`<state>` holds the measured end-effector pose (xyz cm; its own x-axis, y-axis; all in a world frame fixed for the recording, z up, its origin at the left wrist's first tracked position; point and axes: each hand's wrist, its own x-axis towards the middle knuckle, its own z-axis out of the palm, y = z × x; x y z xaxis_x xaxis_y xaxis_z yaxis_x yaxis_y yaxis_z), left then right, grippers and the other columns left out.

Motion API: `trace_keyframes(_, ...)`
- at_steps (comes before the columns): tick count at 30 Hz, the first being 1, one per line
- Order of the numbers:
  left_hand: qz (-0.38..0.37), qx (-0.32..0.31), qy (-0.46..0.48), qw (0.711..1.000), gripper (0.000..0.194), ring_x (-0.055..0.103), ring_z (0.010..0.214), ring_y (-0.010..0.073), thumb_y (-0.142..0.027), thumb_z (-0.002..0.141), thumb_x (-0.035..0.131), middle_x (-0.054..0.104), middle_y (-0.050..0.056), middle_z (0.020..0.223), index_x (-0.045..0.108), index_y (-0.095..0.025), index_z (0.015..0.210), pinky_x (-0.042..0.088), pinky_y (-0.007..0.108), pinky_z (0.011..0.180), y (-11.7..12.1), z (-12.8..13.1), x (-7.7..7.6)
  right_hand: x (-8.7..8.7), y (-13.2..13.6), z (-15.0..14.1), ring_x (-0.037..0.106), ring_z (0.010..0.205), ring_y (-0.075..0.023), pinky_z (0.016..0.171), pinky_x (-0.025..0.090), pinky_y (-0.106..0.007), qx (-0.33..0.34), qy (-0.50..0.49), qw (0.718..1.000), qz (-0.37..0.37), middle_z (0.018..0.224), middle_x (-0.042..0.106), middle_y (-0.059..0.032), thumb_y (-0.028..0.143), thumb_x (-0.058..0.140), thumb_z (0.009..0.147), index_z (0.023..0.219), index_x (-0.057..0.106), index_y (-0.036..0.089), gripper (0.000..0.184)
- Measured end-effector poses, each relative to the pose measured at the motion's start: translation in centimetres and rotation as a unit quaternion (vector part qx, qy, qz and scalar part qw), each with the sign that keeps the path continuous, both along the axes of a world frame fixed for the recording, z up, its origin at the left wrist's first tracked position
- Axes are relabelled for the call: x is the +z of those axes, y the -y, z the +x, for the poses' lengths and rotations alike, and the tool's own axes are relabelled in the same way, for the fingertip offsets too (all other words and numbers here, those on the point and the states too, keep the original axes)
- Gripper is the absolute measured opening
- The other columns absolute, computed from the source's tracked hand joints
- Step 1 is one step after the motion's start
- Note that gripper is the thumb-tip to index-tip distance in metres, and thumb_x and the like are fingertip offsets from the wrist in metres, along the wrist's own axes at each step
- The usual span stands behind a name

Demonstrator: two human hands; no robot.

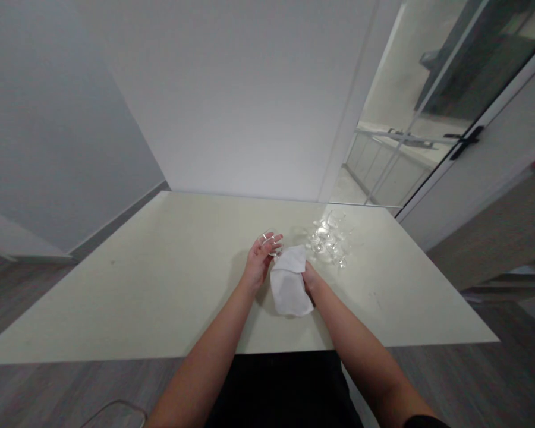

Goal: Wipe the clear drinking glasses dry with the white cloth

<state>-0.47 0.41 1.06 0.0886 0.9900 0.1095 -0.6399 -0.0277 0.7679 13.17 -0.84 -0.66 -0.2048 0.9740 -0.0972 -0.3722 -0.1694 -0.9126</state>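
Observation:
My left hand (259, 258) is closed around a clear glass (271, 239), held above the table with its rim toward the far side. A white cloth (289, 284) hangs from my right hand (310, 276), whose fingers are mostly covered by it. The cloth's upper part meets the lower end of the glass and hides what is there. Several clear glass pieces (327, 238) stand close together on the table, beyond my right hand; their outlines overlap, so single ones are hard to make out.
The pale table (196, 279) reaches back to a white panel (245, 119). At the right is a glazed door with a black handle (468, 142). A cable (122, 403) lies on the wood-look floor at the lower left.

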Motion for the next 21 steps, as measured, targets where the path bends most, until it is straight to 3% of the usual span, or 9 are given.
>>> trace_keyframes(5, -0.021, 0.06, 0.061, 0.996, 0.049, 0.067, 0.092, 0.0152, -0.038, 0.068, 0.081, 0.066, 0.01, 0.123, 0.06, -0.021, 0.109, 0.051, 0.026, 0.079, -0.7, -0.2, -0.1, -0.7, -1.4, 0.0, 0.065, 0.1, -0.0238, 0.091, 0.052, -0.038, -0.074, -0.091, 0.989, -0.086, 0.08, 0.073, -0.0041, 0.038, 0.058, 0.068, 0.075, 0.063, 0.023, 0.018)
trace_keyframes(10, -0.037, 0.096, 0.1, 0.99, 0.043, 0.065, 0.096, 0.0135, -0.041, 0.071, 0.079, 0.062, 0.008, 0.13, 0.06, -0.022, 0.105, 0.05, 0.024, 0.081, -0.7, -0.9, 0.5, -0.6, -1.5, 0.5, 0.065, 0.104, -0.0254, 0.092, 0.053, -0.039, -0.058, -0.133, 0.982, -0.122, 0.083, 0.074, -0.0058, 0.045, 0.05, 0.076, 0.086, 0.067, 0.021, 0.031)
trace_keyframes(15, -0.005, 0.133, 0.075, 0.988, 0.044, 0.065, 0.098, 0.0131, -0.037, 0.073, 0.078, 0.059, 0.008, 0.133, 0.056, -0.024, 0.109, 0.051, 0.026, 0.083, -0.8, -1.2, 0.5, -0.5, -1.2, 0.2, 0.068, 0.096, -0.0226, 0.093, 0.052, -0.036, -0.057, -0.128, 0.987, -0.079, 0.092, 0.075, -0.0027, 0.045, 0.056, 0.074, 0.091, 0.067, 0.023, 0.031)
trace_keyframes(18, 0.026, 0.141, 0.025, 0.989, 0.046, 0.064, 0.103, 0.0141, -0.035, 0.074, 0.077, 0.058, 0.009, 0.134, 0.054, -0.026, 0.113, 0.05, 0.028, 0.087, -0.8, -1.0, 0.1, -0.3, -0.8, -0.3, 0.067, 0.096, -0.0241, 0.091, 0.053, -0.036, -0.009, -0.117, 0.992, -0.055, 0.101, 0.074, -0.0063, 0.048, 0.069, 0.066, 0.09, 0.069, 0.022, 0.035)
trace_keyframes(21, 0.07, 0.133, -0.034, 0.988, 0.056, 0.064, 0.104, 0.0151, -0.029, 0.069, 0.082, 0.059, 0.01, 0.132, 0.053, -0.026, 0.116, 0.05, 0.031, 0.09, -0.7, -0.8, -0.1, -0.4, -0.7, -0.7, 0.067, 0.094, -0.0251, 0.087, 0.054, -0.036, -0.021, -0.103, 0.993, -0.047, 0.1, 0.074, -0.0089, 0.043, 0.08, 0.057, 0.087, 0.069, 0.02, 0.039)
